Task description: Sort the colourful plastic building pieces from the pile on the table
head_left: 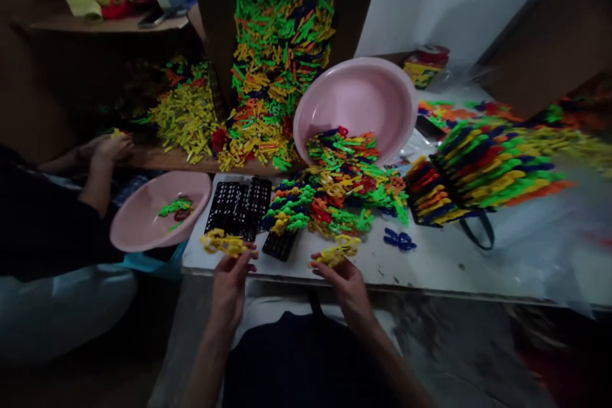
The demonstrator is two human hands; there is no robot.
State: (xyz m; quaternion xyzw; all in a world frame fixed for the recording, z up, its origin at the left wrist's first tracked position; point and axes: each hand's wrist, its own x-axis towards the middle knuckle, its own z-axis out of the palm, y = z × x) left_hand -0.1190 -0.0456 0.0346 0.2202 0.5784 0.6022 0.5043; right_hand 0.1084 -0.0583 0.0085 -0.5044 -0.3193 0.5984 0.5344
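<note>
Here, the person's left hand [229, 290] and right hand [347, 290] are held low over the near edge of the white desk [430, 271], each partly closed. The left hand grips a tangled cluster of yellow interlocking plastic pieces [224, 243] between thumb and fingers; the right hand pinches a smaller yellow cluster [335, 254], its fingers curled beneath it. Directly ahead of the hands lie black perforated plastic racks [238, 207], set close together, with a shorter black rack [280, 245] just beside them. Beyond these, a mixed heap of green, orange, yellow and blue plastic pieces [329, 194] spreads across the desk and runs up into a tilted pink basin [356, 102] leaning on its side. A small group of blue pieces [400, 240] lies apart to the right. Further right, a packed rack of multicoloured pieces [478, 169] rests on the desk, a dark strap [482, 233] looping below it. Behind, yellow and green pieces pile on a wooden shelf [176, 159] and against a dark board [210, 13]. At left, a co-worker's hand [112, 148] holds a yellow piece over the shelf, near a second pink basin [160, 210] containing a few green and red pieces.
</note>
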